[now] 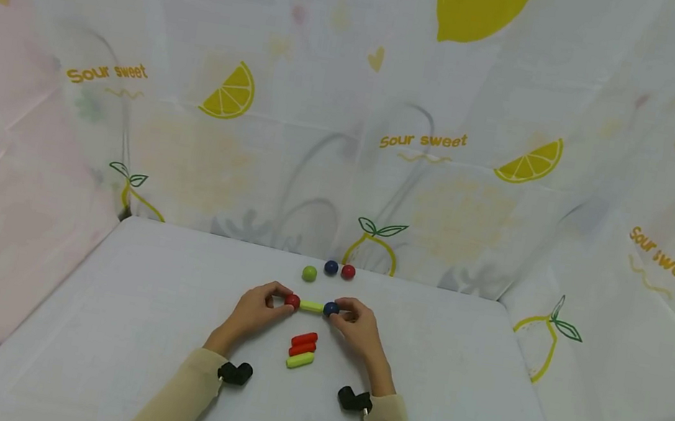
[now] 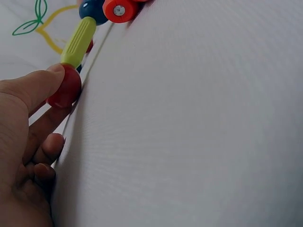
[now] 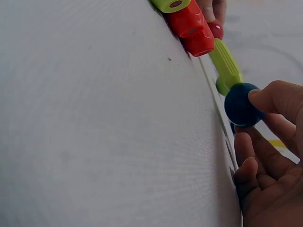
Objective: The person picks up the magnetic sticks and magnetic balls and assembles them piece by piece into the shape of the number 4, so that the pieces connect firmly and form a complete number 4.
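- The left hand has a narrow grip, with its thumb and fingers pinching a red ball
- The right hand has a narrow grip too, and its thumb and fingers pinch a dark blue ball
- A yellow-green stick goes from one ball to the other, left to right, with the red ball touching its left end and the dark blue ball touching its right end
- The stick and its two balls are between the two hands, over the far half of the white bench
- At the far edge of the bench, past the hands, there are three more balls: a green ball on the left, a small blue ball in the middle and another red ball on the right
- On the near side of the stick, three short sticks lie slanted side by side: a far red stick, then a second red stick, then a spare yellow-green stick nearest
- Each arm has a tan sleeve and a little black camera at the wrist
- Behind the bench hangs a white cloth with yellow lemons on it
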A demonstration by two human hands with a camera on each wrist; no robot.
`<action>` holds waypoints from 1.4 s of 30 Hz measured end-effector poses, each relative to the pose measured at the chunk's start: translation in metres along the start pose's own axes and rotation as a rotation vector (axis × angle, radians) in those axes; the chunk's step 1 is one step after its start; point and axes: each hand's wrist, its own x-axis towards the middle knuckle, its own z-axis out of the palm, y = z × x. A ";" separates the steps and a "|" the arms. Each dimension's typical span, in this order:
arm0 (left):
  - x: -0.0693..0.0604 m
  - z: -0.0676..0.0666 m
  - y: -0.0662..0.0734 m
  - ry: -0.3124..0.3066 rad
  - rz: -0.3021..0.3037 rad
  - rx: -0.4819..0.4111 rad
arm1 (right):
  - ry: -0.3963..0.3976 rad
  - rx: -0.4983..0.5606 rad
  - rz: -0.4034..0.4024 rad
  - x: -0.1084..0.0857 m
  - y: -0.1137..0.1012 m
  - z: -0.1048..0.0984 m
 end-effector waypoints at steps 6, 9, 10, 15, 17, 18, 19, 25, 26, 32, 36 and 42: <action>0.000 0.002 -0.001 -0.004 -0.005 0.000 | -0.009 -0.003 0.010 -0.001 -0.001 -0.001; -0.001 0.001 0.001 -0.006 -0.009 0.000 | -0.018 -0.003 0.016 -0.001 -0.001 -0.003; -0.002 0.001 0.002 -0.007 -0.010 0.001 | -0.021 -0.004 0.017 -0.002 -0.002 -0.003; -0.002 0.001 0.004 -0.010 -0.013 0.002 | -0.037 0.001 0.016 -0.003 -0.003 -0.005; -0.003 0.001 0.004 -0.009 -0.014 0.002 | -0.039 0.001 0.016 -0.003 -0.003 -0.006; -0.002 0.001 0.004 -0.009 -0.015 0.003 | -0.041 -0.001 0.017 -0.003 -0.003 -0.006; -0.002 0.002 0.005 -0.008 -0.015 0.005 | -0.042 -0.004 0.018 -0.004 -0.003 -0.006; -0.002 0.003 0.005 -0.005 -0.013 0.013 | -0.060 -0.019 0.009 -0.004 -0.001 -0.007; -0.002 0.003 0.006 -0.006 -0.013 0.012 | -0.061 -0.020 0.008 -0.004 -0.001 -0.007; -0.001 0.002 0.004 -0.007 -0.001 0.011 | -0.059 -0.018 0.004 -0.005 -0.001 -0.006; -0.001 -0.001 0.004 0.026 -0.004 -0.012 | -0.079 -0.007 -0.008 -0.004 -0.003 -0.003; 0.000 -0.001 0.006 0.069 -0.013 -0.055 | -0.093 -0.029 0.000 -0.006 -0.006 0.001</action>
